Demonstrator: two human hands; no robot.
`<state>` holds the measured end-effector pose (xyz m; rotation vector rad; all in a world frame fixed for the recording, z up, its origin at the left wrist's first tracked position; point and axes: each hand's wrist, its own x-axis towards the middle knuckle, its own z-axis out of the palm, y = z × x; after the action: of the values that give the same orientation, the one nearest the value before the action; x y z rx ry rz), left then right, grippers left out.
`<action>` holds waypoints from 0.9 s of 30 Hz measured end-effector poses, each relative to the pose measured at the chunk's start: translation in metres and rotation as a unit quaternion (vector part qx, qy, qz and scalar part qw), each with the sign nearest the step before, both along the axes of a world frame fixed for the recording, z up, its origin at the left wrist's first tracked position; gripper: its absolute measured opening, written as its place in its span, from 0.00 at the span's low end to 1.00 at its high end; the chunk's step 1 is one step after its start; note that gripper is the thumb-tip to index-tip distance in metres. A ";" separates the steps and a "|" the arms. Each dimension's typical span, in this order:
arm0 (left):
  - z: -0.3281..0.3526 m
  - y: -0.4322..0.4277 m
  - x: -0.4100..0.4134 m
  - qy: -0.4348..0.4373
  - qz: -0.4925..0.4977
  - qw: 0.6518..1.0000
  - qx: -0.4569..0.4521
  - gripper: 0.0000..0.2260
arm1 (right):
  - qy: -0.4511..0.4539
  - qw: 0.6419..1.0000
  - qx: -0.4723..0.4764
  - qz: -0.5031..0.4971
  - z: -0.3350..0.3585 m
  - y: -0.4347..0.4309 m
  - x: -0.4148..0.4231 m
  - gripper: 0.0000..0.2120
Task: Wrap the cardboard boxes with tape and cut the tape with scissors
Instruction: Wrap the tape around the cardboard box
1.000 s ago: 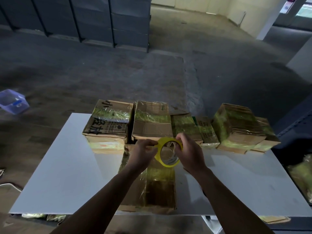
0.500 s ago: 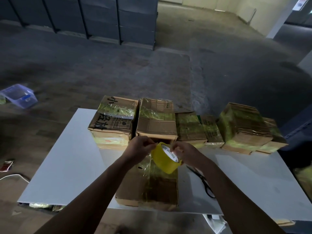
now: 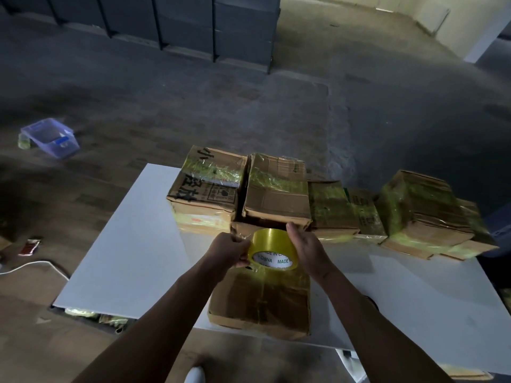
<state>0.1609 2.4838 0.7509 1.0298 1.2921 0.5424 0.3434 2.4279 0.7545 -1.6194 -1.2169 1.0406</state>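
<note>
Yellow tape roll point(image 3: 272, 248), brown cardboard boxes point(image 3: 276, 194), white table point(image 3: 132, 244), translucent blue bin point(image 3: 49, 136).

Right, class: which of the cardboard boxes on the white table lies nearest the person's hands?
The brown cardboard box at the near edge of the white table, below the yellow tape roll; the others line its far edge.

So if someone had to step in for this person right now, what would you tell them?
Left hand: pinches the left edge of the yellow tape roll, seemingly at the loose end.
Right hand: grips the roll's right side.
The roll is held over the far end of the nearest cardboard box, which lies on the white table and already carries some tape.
Done: the row of boxes at the table's back wears yellow tape bands.
Left: finish wrapping the near box, then cut the tape. Scissors are not plainly in view.
</note>
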 end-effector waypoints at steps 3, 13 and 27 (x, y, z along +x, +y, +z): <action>-0.005 0.002 -0.008 0.021 0.015 1.000 0.016 0.11 | -0.059 0.998 -0.005 0.012 0.007 0.007 -0.010 0.26; -0.026 0.007 -0.044 0.060 0.038 0.997 0.000 0.12 | -0.355 0.927 -0.105 0.055 0.019 0.030 -0.043 0.29; -0.057 0.016 -0.074 0.002 0.003 0.998 -0.066 0.13 | -0.442 0.888 -0.026 0.121 0.017 0.017 -0.047 0.23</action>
<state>0.0866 2.4995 0.6941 0.9182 1.3170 0.4535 0.2966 2.4452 0.7719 -2.1088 -2.0327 0.4366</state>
